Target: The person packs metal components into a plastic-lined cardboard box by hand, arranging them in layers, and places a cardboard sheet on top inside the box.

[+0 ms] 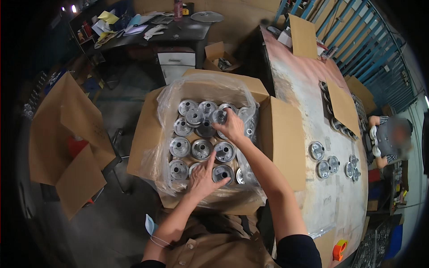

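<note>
Head view: an open cardboard box (281, 134) lined with a clear plastic bag (163, 107) is sitting left of a worn workbench (304, 89). Round metal parts (180, 146) are lying in rows inside the box. The left hand (202, 178) is resting on the near row, fingers spread and grasping nothing, index finger touching one part (202, 148). The right hand (232, 127) is reaching to the far row, fingers pinching a metal part (219, 116). More loose parts (316, 150) are lying on the workbench to the right. A seated person (391, 138) is working at the far right.
</note>
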The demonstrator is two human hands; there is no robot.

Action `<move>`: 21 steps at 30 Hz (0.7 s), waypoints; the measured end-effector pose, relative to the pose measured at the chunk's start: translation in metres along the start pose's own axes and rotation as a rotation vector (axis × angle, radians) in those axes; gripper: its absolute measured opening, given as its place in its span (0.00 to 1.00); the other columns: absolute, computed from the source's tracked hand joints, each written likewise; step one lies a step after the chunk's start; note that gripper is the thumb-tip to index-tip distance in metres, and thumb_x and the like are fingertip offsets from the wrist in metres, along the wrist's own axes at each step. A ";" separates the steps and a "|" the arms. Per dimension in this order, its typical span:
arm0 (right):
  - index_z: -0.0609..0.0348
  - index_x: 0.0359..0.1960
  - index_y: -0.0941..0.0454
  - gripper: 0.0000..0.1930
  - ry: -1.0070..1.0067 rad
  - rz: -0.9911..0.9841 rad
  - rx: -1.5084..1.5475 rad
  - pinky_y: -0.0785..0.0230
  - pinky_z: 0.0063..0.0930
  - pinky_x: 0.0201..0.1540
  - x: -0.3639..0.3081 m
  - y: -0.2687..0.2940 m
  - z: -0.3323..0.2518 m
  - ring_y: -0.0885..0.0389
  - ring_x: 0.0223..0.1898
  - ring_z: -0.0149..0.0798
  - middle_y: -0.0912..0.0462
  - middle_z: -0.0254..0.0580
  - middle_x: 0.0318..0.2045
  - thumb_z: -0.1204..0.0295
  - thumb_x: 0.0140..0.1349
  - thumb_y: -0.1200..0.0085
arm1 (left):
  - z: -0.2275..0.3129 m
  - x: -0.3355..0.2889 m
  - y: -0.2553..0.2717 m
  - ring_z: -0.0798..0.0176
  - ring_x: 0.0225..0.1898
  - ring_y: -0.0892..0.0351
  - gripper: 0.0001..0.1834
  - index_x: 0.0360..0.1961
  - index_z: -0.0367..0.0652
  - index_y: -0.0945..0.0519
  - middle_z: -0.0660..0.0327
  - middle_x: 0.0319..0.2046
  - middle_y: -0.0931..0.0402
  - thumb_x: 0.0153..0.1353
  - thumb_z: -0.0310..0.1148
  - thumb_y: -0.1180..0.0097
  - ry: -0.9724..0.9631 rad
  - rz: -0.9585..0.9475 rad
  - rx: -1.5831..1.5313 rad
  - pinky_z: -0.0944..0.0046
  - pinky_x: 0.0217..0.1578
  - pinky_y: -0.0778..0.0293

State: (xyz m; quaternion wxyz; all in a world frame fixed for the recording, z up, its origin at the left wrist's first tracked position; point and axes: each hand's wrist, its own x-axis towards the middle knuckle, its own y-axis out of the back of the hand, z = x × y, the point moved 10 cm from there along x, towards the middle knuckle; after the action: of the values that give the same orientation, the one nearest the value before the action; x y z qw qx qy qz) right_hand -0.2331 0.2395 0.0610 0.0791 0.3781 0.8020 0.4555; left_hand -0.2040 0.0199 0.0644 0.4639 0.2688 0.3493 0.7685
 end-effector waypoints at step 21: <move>0.54 0.60 0.33 0.42 -0.166 -0.225 -0.417 0.25 0.45 0.50 0.029 -0.071 0.030 0.17 0.49 0.52 0.21 0.52 0.53 0.45 0.47 0.33 | -0.003 -0.002 0.001 0.49 0.45 0.20 0.41 0.67 0.45 0.37 0.52 0.43 0.21 0.53 0.44 0.35 -0.040 0.084 -0.025 0.52 0.47 0.27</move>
State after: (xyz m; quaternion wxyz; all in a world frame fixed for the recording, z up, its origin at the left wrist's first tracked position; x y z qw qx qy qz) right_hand -0.2776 0.2583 -0.0063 0.2711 0.2981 0.7186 0.5668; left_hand -0.2060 0.0169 0.0635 0.4415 0.2926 0.3187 0.7860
